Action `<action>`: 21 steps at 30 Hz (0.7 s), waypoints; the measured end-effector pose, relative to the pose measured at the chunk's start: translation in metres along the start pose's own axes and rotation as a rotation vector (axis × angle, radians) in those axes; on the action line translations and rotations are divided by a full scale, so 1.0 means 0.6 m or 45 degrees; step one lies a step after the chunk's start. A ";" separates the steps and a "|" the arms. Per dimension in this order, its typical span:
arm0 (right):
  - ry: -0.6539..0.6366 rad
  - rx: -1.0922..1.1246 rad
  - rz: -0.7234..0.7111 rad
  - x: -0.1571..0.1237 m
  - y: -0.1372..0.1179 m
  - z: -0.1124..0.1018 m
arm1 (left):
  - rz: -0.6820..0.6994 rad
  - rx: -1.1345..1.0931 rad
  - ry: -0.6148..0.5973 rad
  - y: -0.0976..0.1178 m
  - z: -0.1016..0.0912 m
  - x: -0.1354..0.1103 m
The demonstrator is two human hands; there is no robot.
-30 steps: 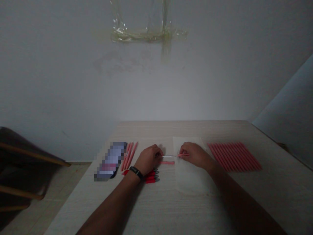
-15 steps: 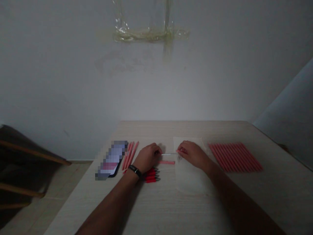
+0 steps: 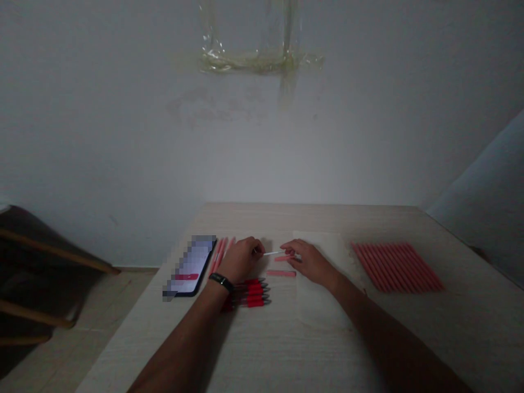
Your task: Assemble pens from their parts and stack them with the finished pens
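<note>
No text, label, brand, number or sign can be read; the screen of the smartphone, at 9 o'clock from the white paper sheet, is pixelated, and the red bar on that screen is too blurred to read; the black wristband on the left wrist shows no legible marking; any printing on the red pens, also at 9 o'clock from the sheet, is too small to tell.
</note>
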State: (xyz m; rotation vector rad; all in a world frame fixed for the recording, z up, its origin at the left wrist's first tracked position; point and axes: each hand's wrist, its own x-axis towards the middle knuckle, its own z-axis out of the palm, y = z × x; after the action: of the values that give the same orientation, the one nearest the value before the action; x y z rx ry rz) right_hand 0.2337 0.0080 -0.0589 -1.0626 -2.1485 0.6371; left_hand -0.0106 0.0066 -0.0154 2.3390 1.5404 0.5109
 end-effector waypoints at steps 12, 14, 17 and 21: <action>-0.159 -0.332 0.152 -0.042 0.012 -0.057 | 0.008 0.025 -0.036 -0.004 0.018 0.000; -0.166 -0.341 0.135 -0.041 0.013 -0.061 | 0.002 0.018 -0.037 -0.001 0.020 -0.001; -0.109 -0.327 0.069 -0.035 0.005 -0.059 | -0.004 -0.002 -0.045 0.007 0.022 -0.002; -0.059 -0.324 -0.012 -0.026 -0.017 -0.050 | 0.034 -0.060 -0.061 0.019 0.023 -0.004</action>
State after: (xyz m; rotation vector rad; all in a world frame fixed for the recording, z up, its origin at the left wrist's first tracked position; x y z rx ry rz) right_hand 0.2574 -0.0066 -0.0372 -1.1787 -2.3185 0.3940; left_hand 0.0038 -0.0006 -0.0231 2.3220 1.4614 0.4884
